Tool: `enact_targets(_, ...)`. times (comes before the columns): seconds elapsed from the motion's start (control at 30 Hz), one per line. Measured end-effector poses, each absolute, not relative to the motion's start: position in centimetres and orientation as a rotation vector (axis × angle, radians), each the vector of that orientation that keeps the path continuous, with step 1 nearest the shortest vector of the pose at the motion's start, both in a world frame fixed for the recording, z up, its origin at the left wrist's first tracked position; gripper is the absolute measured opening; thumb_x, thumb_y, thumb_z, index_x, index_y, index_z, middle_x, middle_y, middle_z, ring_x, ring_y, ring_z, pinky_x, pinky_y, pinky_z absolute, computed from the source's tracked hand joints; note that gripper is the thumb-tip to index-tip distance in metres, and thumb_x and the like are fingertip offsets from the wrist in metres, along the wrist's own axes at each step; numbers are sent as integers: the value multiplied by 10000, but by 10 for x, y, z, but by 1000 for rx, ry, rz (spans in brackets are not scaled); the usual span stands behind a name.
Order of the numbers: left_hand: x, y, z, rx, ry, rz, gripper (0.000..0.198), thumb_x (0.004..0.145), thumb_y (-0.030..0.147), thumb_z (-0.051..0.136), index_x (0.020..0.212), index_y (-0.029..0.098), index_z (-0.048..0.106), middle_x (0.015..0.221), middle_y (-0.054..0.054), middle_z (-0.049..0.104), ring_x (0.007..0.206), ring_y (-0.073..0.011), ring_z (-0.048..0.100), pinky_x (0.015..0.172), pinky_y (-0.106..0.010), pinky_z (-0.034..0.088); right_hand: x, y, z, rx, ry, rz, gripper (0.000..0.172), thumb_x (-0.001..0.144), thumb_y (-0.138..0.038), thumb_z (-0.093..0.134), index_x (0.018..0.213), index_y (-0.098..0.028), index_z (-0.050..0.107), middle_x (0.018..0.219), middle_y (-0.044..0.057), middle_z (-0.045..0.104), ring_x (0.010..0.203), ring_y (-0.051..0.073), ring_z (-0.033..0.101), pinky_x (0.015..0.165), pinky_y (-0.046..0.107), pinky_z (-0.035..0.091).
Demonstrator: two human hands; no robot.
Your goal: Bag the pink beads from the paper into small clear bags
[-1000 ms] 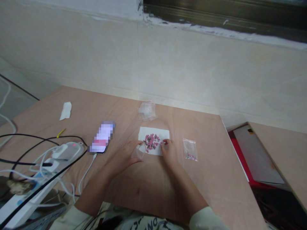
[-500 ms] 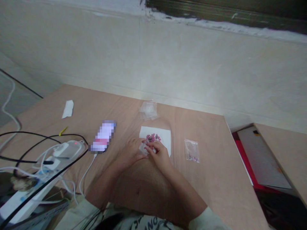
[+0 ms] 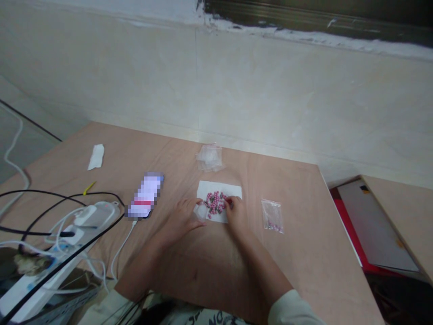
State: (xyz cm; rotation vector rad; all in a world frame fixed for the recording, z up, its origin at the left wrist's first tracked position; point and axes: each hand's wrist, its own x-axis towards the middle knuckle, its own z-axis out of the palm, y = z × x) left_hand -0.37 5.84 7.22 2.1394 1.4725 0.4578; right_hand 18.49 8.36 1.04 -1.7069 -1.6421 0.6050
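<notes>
Drawing apart now, your left hand [image 3: 179,219] pinches a small clear plastic bag [image 3: 201,211] in its fingers [image 3: 194,207], while your right hand [image 3: 237,217] rests its fingers [image 3: 230,202] at the heap of pink beads [image 3: 215,202], too many to count, on one white paper [image 3: 219,188]; whether they hold a bead, you cannot tell. Two more clear bags lie farther along the desk [image 3: 287,234]: one with a few beads [image 3: 272,215] right of the paper, one crumpled [image 3: 209,158] beyond it
</notes>
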Motion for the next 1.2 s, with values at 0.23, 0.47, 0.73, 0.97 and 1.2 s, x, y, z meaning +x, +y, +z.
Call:
enact_targets(0.23,-2,59,76,2126,1489,431,492,609,318,632,1034,152,447,1062,-88,540,1003,-236,452,856,-379,330,192,84,18,-1715,-1604,683,90,690,-170,478,689,-143,564,676,53,555,649,160,501,607,278,394)
enact_targets(0.47,9,61,70,2147,1506,468,495,623,328,622,1051,162,437,1059,-77,541,1001,-232,450,853,-377,315,162,67,49,-1380,-1621,942,108,702,-250,521,729,-173,591,715,30,590,682,138,532,624,251,408)
enact_targets(0.73,4,63,72,2130,1516,460,508,617,382,615,1045,166,446,1046,-71,545,994,-227,443,856,-370,304,192,88,18,-1695,-1536,668,133,694,-190,483,779,-144,573,773,79,561,732,181,515,676,313,404)
enact_targets(0.97,5,63,65,2138,1529,442,503,615,395,605,1045,183,452,1037,-47,544,986,-226,446,844,-361,309,189,83,25,-1666,-1541,717,80,683,-189,500,662,-155,569,695,51,571,691,166,512,657,295,398)
enact_targets(1.2,14,67,59,2161,1548,413,521,574,395,636,1023,191,466,1017,-57,556,965,-249,462,817,-381,310,170,64,43,-1464,-1565,888,136,726,-244,483,780,-173,586,758,38,589,740,154,526,690,290,406)
